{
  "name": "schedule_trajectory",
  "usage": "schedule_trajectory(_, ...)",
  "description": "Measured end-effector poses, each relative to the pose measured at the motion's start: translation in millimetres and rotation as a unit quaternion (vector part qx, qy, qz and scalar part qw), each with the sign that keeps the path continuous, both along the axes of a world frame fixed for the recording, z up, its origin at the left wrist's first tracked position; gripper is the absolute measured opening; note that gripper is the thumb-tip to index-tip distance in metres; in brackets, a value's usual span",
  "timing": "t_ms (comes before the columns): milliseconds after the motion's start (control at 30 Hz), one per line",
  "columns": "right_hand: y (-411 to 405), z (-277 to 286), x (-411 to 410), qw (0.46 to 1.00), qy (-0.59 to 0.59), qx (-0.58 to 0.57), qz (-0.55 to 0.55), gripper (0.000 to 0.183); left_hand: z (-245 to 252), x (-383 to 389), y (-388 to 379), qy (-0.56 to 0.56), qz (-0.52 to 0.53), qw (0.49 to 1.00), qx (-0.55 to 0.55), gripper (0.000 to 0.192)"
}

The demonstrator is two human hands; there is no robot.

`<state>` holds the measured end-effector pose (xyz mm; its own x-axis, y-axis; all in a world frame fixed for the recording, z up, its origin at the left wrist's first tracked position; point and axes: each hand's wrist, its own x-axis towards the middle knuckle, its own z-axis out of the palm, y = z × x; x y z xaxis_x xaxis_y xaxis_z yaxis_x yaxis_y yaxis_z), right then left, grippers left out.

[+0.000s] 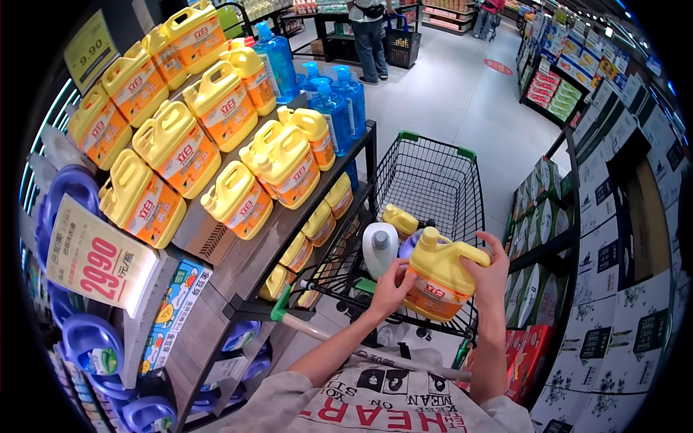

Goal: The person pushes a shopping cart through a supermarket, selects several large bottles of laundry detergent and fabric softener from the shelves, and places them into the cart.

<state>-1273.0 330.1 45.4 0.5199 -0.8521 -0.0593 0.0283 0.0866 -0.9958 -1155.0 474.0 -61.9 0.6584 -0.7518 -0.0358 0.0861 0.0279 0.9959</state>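
A yellow plastic detergent jug (441,276) with an orange label is held in front of me, tilted, above the near end of a black wire shopping cart (433,162). My right hand (490,270) grips it by the handle on the right. On the other side, the fingers and thumb of my left hand (392,289) hold its lower left edge. Beyond my hands, inside the cart, are a white bottle with a grey cap (380,249), a smaller yellow jug (399,219) and a purple container (410,244), partly hidden by the held jug.
To the left, a wooden display stand (216,270) bears several yellow jugs (178,149) and blue pump bottles (338,113). The cart's handlebar (319,328) crosses before my body. Stacked cartons (622,335) line the right. A person (371,43) with a basket (402,46) stands ahead.
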Motion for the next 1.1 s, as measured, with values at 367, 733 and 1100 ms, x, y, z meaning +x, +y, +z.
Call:
schedule_trajectory(367,-80,18,27,0.980,0.146,-0.129,-0.026,0.030,-9,0,3,-0.234,-0.328,0.877,0.262,0.043)
schedule_trajectory(733,-200,-85,126,0.925,0.260,-0.275,0.029,0.026,-17,6,-3,-0.213,-0.451,0.821,0.278,0.054)
schedule_trajectory(1100,-206,-288,161,0.769,0.519,-0.350,0.129,0.028,-22,20,-7,-0.205,-0.424,0.847,0.247,0.042)
